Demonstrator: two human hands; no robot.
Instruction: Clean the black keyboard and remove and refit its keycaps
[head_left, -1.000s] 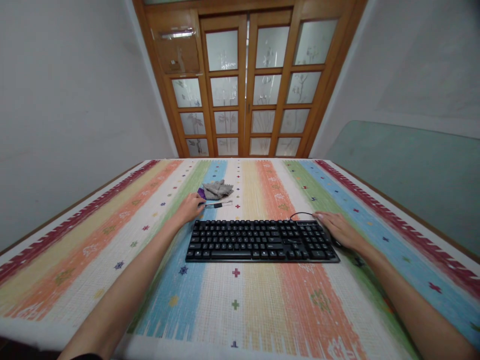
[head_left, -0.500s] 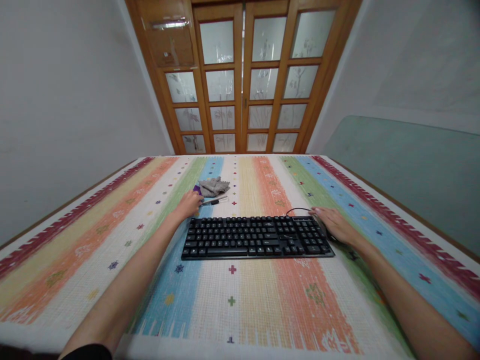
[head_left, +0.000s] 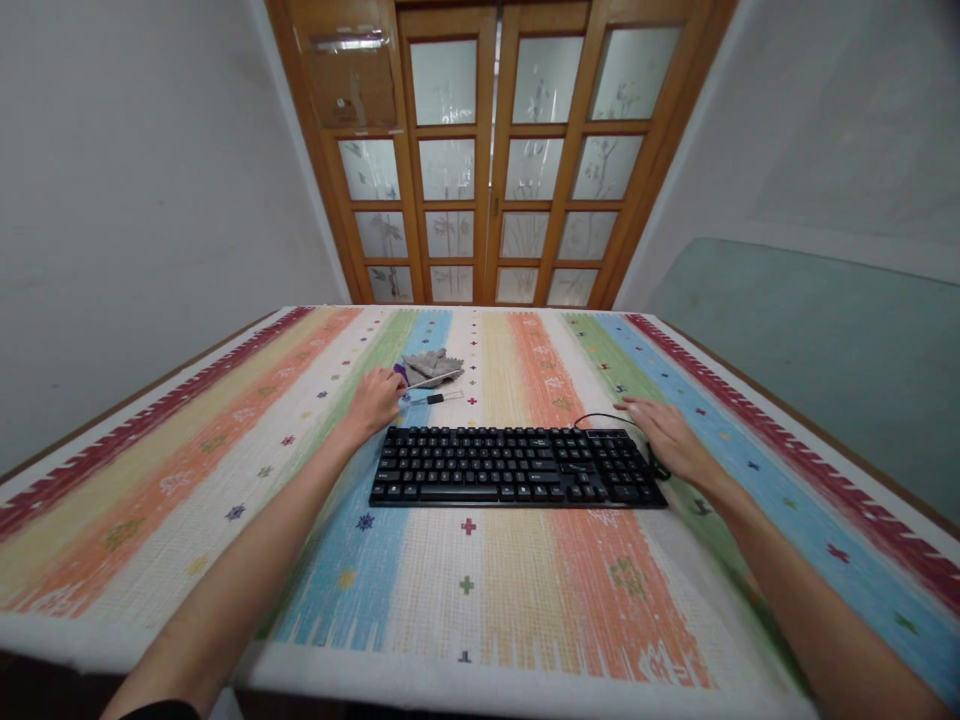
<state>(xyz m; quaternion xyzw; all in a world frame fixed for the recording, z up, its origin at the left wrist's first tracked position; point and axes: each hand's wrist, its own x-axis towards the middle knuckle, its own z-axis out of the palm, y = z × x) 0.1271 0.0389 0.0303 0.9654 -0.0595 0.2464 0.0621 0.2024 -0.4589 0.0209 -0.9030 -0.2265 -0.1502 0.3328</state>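
Observation:
A black keyboard (head_left: 517, 467) lies across the tablecloth in front of me. Beyond its left end, my left hand (head_left: 377, 400) is closed on a thin pale stick (head_left: 435, 379) that points right, over a crumpled grey cloth (head_left: 431, 366). Something purple (head_left: 401, 373) shows by those fingertips; whether it belongs to the stick I cannot tell. Just below lies a small slim tool with a black middle (head_left: 435, 399). My right hand (head_left: 664, 430) is at the keyboard's upper right corner, fingers stretched out and holding nothing, near the black cable (head_left: 600, 416).
A striped, patterned tablecloth (head_left: 517, 590) covers the table. Wooden doors with glass panes (head_left: 491, 150) stand beyond the far edge. At the right, a pale green board (head_left: 810, 340) leans near the wall.
My left hand has lifted slightly, and the thin stick now points over the grey cloth, apart from the slim tool. My right hand's fingers have risen off the cable. The view has shifted a little.

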